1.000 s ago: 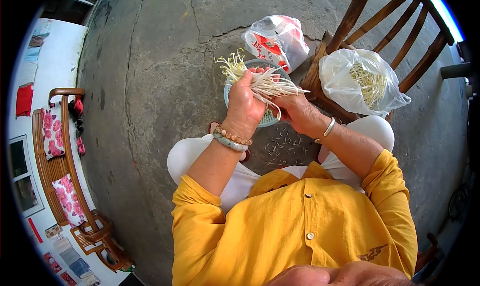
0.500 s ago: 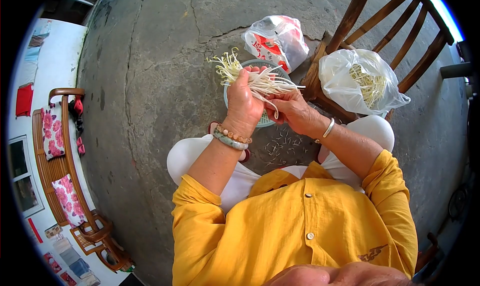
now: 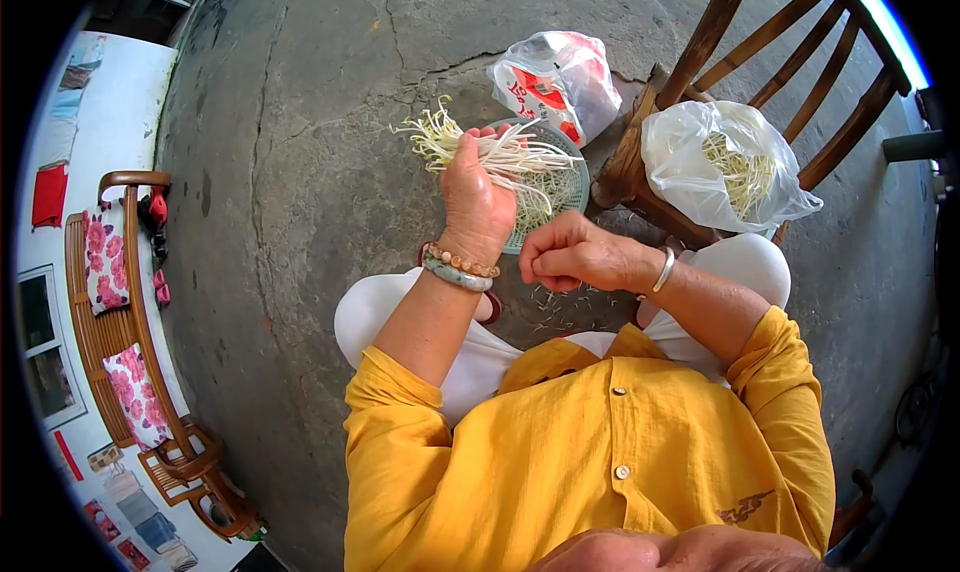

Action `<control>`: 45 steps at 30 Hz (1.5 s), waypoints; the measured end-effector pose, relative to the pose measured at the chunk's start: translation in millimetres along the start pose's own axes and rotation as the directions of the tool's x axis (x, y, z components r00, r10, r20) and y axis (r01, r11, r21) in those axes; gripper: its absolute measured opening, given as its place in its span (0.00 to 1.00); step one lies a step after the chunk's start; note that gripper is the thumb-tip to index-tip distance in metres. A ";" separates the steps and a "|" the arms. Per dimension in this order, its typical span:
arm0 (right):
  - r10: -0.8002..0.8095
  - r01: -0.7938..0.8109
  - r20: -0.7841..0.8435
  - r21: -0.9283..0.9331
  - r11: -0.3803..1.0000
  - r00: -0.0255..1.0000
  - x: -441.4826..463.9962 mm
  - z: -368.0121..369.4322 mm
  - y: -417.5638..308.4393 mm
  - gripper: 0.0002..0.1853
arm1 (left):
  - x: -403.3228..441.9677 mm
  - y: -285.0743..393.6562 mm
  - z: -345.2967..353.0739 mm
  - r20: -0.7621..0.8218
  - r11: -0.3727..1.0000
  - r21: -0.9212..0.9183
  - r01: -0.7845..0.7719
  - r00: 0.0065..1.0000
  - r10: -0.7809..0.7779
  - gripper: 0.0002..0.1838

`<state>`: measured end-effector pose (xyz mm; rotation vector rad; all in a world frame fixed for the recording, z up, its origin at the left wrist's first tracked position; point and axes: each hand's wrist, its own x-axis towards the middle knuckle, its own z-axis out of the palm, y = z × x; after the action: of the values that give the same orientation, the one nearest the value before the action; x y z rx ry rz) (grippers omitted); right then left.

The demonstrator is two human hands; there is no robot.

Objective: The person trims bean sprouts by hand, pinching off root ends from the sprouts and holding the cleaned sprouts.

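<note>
A bunch of bean sprouts (image 3: pixel 520 159) lies across my left hand (image 3: pixel 477 198), whose fingers wrap round it; the yellow heads point left and the white stems right. Behind it on the floor is a light blue-green basket (image 3: pixel 578 184) with more sprouts inside. My right hand (image 3: pixel 575 254) is closed, thumb and fingers together, just below the basket's rim, apart from the bunch. Whatever its fingertips may hold is too small to make out. Small white root pieces (image 3: pixel 560 307) are scattered on the floor beneath it.
A clear plastic bag of sprouts (image 3: pixel 740 167) rests on a wooden chair (image 3: pixel 640 152) at the right. Beyond the basket sits a red and white plastic bag (image 3: pixel 565 82). Along the left wall stands a wooden bench (image 3: pixel 110 357) with floral cushions.
My right hand has drawn away from the stems, down toward my body, and its fingers have closed. My left hand has shifted slightly left with the bunch, uncovering more of the basket.
</note>
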<state>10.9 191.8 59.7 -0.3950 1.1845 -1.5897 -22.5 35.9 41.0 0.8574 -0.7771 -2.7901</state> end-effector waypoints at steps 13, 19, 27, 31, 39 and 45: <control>-0.376 0.172 -0.475 -0.418 0.892 0.796 9.1 -20.5 -0.9 0.10 | -14.3 -22.8 -2.7 0.063 0.979 0.201 -0.026 0.998 0.013 0.12; -0.444 0.188 -0.475 -0.494 0.849 0.759 11.7 -22.7 3.1 0.09 | -19.6 -27.5 -4.0 0.115 0.969 0.244 -0.040 0.993 0.012 0.10; -0.151 0.150 -0.285 -0.027 0.988 0.947 -16.7 -17.8 -23.7 0.05 | -10.9 -14.7 0.3 0.019 0.994 0.112 0.006 1.000 -0.008 0.10; 0.097 -0.040 0.093 -0.480 0.876 0.991 -13.8 -9.5 15.5 0.07 | -5.3 -3.7 -3.1 0.034 0.994 0.105 -0.015 0.999 0.012 0.09; -0.210 0.236 0.155 -0.861 0.450 0.965 -16.0 -4.7 22.5 0.10 | -11.1 6.6 -8.1 0.086 0.989 0.148 0.025 0.996 -0.038 0.08; -0.700 0.261 -0.127 -0.869 0.420 0.703 -16.5 -15.9 -4.9 0.06 | -11.4 2.2 -11.4 0.086 0.983 0.173 0.066 0.993 -0.082 0.09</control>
<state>2.6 213.7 61.6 -1.0967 2.3982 -1.5781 -6.8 31.9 39.6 0.8017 -1.0324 -2.8793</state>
